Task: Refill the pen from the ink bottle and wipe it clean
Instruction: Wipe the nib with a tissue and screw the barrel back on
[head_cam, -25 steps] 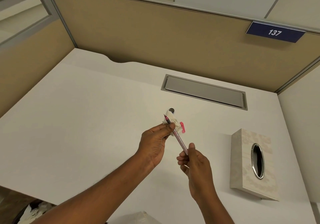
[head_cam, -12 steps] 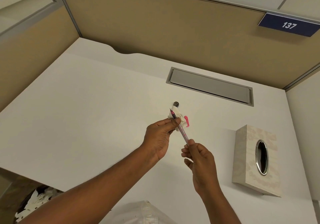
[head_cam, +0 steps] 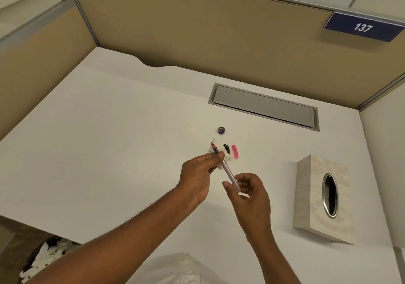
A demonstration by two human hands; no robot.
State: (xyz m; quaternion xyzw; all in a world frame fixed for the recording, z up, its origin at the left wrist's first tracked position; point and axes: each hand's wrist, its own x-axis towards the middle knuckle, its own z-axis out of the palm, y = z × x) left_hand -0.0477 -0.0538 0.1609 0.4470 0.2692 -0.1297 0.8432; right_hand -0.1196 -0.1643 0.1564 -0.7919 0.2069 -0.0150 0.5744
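Pink pen (head_cam: 228, 172) spans left grip (head_cam: 197, 179) — with tissue (head_cam: 227, 157) — and right grip (head_cam: 252, 196).

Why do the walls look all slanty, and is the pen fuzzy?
Head view: the wide lens splays the walls and desk edges outward; the light is soft and even, with only a faint shadow under the tissue box; the pen looks sharp, just small.

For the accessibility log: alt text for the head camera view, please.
Left hand pinches a tissue round a pen near its tip; right hand holds the pen's back end. On the white desk lie a pink cap and, to the right, a tissue box.
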